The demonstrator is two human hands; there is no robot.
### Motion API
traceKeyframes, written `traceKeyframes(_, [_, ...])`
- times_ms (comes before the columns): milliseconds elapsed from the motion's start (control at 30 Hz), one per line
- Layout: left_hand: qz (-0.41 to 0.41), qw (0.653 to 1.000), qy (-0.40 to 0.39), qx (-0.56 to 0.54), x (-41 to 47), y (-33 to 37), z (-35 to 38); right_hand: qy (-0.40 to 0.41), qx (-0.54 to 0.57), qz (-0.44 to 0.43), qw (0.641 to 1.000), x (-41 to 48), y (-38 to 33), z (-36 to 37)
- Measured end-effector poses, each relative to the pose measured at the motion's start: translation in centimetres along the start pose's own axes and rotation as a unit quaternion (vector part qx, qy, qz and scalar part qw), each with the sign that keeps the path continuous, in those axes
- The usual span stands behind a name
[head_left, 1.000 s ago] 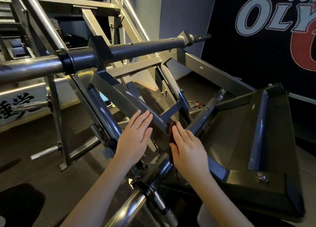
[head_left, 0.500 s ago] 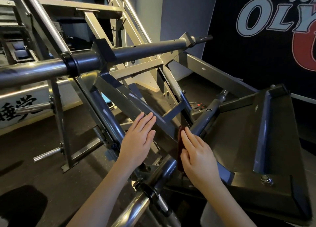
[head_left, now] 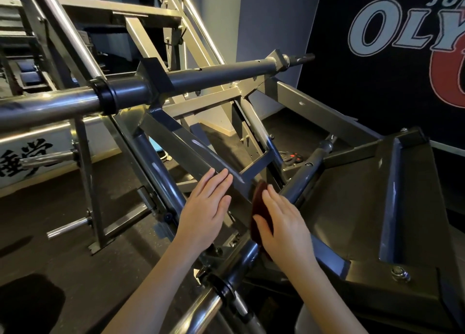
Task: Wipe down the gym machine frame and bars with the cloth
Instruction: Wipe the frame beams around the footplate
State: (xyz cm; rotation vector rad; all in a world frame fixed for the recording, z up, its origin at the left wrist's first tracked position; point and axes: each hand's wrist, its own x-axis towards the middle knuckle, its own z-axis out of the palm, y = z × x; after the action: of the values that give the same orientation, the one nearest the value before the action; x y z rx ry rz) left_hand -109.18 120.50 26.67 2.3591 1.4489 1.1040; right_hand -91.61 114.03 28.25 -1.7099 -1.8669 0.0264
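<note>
my right hand (head_left: 284, 223) flat, fingers straight, pressing the dark red cloth (head_left: 257, 202) against the grey slanted frame bar (head_left: 186, 147), low on it. my left hand (head_left: 206, 208) flat, fingertips on same bar, just beside cloth, holding nothing.

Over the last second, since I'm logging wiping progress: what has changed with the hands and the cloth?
The right hand pushed the dark red cloth slightly down and rightwards along the frame, and more cloth shows now. Nothing was taken hold of or let go. The left hand stays flat on the slanted flat bar.
</note>
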Motion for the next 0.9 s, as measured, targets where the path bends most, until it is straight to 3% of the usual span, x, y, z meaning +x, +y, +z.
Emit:
traceKeyframes(167, [0.005, 1.000, -0.011, 0.011, 0.2, -0.2, -0.4, -0.011, 0.030, -0.044, 0.998, 5.0, -2.7, 1.9])
traceKeyframes(400, [0.002, 0.998, -0.056, 0.002, 0.7, -0.1, -1.6, -0.009, -0.015, -0.024, 1.000, 1.3, -0.7, 0.5])
traceKeyframes(533, [0.005, 0.998, -0.059, -0.018, 1.7, -0.5, -3.4, -0.010, -0.024, -0.032, 0.999, 4.1, -2.2, 1.6])
traceKeyframes(700, [-0.065, 0.996, -0.014, 0.057, 6.3, -2.1, -6.0, -0.040, -0.022, -0.034, 0.998, 7.9, -4.9, 2.6])
traceKeyframes(800, [-0.110, 0.985, -0.035, 0.130, 9.1, -4.7, -7.2, -0.071, -0.036, -0.027, 0.996, 6.7, -4.3, 2.1])
traceKeyframes(900, [-0.111, 0.985, -0.063, 0.116, 9.6, -6.7, -7.6, -0.072, -0.073, -0.020, 0.995, 5.5, -3.7, 2.1])
